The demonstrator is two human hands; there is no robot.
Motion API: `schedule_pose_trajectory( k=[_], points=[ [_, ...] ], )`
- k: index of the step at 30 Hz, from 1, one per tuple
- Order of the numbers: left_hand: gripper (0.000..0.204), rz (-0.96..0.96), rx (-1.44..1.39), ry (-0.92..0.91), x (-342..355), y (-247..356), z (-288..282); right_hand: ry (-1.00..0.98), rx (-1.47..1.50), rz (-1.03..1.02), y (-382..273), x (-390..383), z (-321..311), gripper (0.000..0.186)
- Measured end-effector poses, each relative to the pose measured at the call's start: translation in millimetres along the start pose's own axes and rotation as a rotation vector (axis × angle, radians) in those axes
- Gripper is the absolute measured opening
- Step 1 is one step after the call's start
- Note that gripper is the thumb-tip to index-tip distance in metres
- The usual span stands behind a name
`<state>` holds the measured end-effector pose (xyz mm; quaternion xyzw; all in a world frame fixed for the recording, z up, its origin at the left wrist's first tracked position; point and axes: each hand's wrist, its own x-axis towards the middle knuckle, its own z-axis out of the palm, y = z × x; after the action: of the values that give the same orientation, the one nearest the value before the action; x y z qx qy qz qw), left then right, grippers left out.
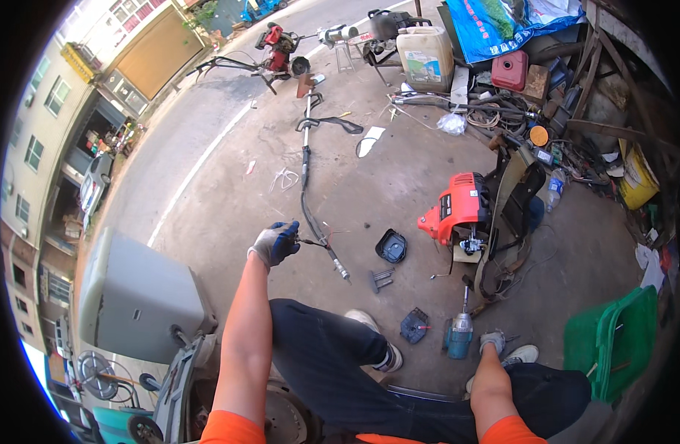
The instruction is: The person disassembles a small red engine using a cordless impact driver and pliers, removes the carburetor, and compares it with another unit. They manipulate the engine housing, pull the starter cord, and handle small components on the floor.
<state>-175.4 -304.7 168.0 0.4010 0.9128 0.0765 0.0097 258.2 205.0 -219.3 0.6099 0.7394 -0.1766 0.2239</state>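
My left hand [276, 243] in a grey-and-blue glove is closed on a dark cable, beside a long pole tool's flexible shaft [306, 200] lying on the ground. My gloved right hand [492, 342] is low beside my shoe, fingers curled around something thin I cannot make out. Just left of it lies a teal power drill [458, 339] with a long bit. A red engine unit [460, 203] with straps [503, 237] sits ahead to the right. Between my hands are a black plastic housing [391, 246], a small metal part [379, 280] and a dark cover [414, 325].
A green bin [610, 340] is at right, below a scrap pile with a white jerrycan [424, 58] and red can [508, 70]. A grey metal cabinet [136, 296] and machinery stand at left. A red machine [279, 50] stands by the road [155, 170] ahead.
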Motion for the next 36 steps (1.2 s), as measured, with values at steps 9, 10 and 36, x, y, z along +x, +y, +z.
schedule_pose_trajectory(
  k=[9,10,36],
  points=[
    [0.046,-0.142,0.013,-0.107,-36,-7,-3,0.012,1.723,0.489,-15,-18,-51,0.023],
    [0.046,-0.121,0.022,-0.068,-35,-12,1,0.084,1.898,0.438,-21,-19,-65,0.019],
    [0.013,-0.875,-1.086,0.207,-18,40,-22,-1.759,0.808,-0.78,-302,-388,-161,0.031]
  ],
)
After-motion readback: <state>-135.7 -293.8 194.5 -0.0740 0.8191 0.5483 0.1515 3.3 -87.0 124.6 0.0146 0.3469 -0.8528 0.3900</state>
